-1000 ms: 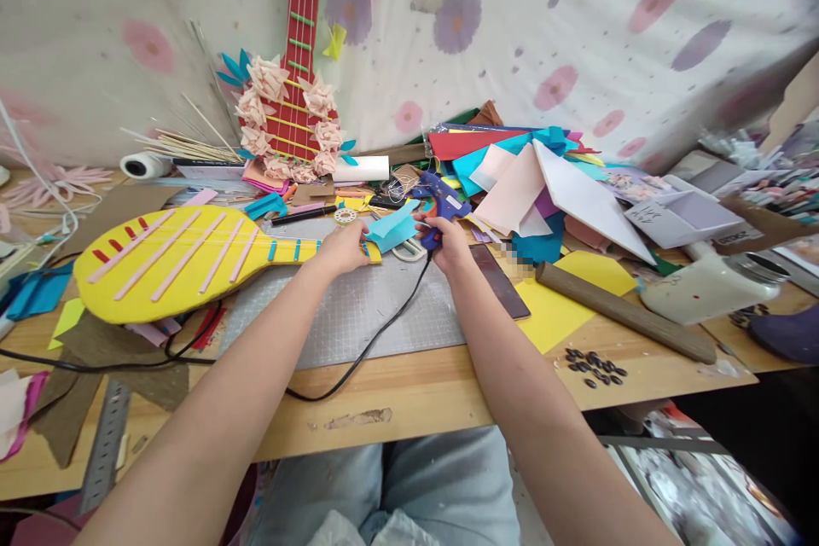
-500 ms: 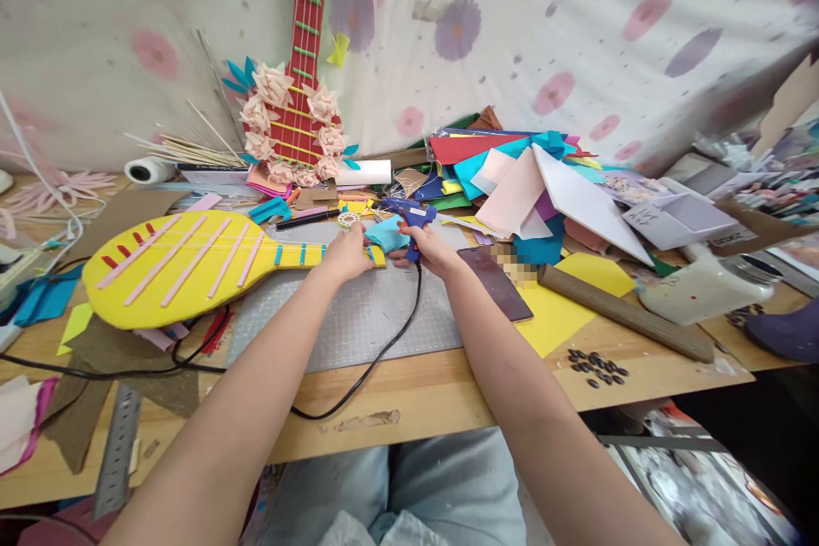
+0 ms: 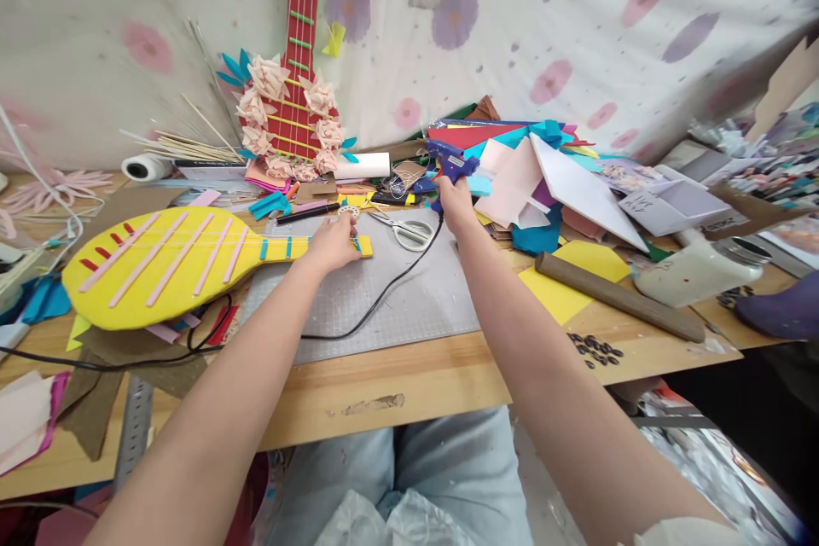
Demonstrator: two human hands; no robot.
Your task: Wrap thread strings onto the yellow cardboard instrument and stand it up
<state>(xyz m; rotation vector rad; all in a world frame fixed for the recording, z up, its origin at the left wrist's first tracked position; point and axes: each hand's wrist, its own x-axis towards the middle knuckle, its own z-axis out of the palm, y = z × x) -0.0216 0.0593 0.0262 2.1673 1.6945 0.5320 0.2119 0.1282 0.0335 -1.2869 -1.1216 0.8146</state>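
Observation:
A yellow model lute [image 3: 153, 273] with pink strips across its body and blue frets on its neck lies on the left of the table. My left hand [image 3: 333, 246] is closed around the far end of its neck, fingers partly hidden. My right hand [image 3: 455, 198] grips a blue glue gun [image 3: 453, 160], held in front of the paper pile, its black cord [image 3: 384, 307] trailing back across the grey cutting mat [image 3: 397, 316]. White-handled scissors [image 3: 413, 234] lie on the mat between my hands. Near my left fingers is a small white ring [image 3: 349, 212].
Behind stands a red model instrument [image 3: 291, 124] edged with paper flowers. Coloured paper and white board [image 3: 582, 188] heap up at the back right. A brown roll [image 3: 618, 297], a white jar [image 3: 700, 273] and black beads [image 3: 595, 350] lie on the right. A steel ruler [image 3: 134, 426] overhangs the front edge.
My right hand has moved the glue gun up and right, away from the neck, a piece of blue paper moving with it. The scissors have come into sight. My left hand stays on the neck.

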